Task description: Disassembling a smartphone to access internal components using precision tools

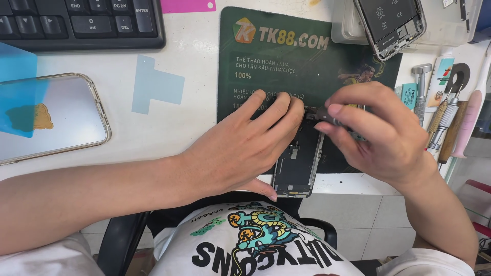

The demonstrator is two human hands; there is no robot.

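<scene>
My left hand lies flat on a dark phone screen panel that rests back side up at the near edge of a dark green mat. Its fingers press the panel's top end. My right hand is beside it, fingers closed around a small dark tool whose tip touches the panel's top edge. Most of the panel's upper part is hidden under both hands.
An opened phone body sits on a clear box at the back right. A phone in a clear case lies at the left, a black keyboard behind it. Screwdrivers and hand tools lie at the right edge.
</scene>
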